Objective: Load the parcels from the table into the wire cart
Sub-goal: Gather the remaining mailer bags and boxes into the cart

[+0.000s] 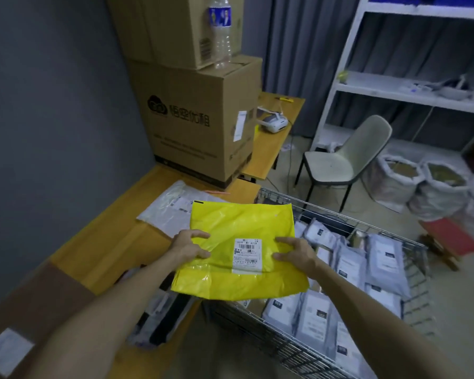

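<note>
The left hand [190, 248] grips the left edge of a yellow parcel [238, 222] with its fingers curled onto the top face. The right hand [296, 254] holds the opposite edge the same way, so the flat bag is carried between them, white label [246, 254] up. The parcel is clear of the bench [107, 242]. Its right side hangs over the near corner of the wire cart [257, 332], which stands to the right of both hands. I take this as the transfer step for this parcel. The next move calls for swinging it further right and lowering it onto the grey parcels [320, 315] that already cover the cart's floor, then letting go with both hands. Just beyond the left hand a clear-wrapped parcel [173, 206] lies on the bench. A dark parcel [162, 310] lies under the left forearm, not yet loaded.
</note>
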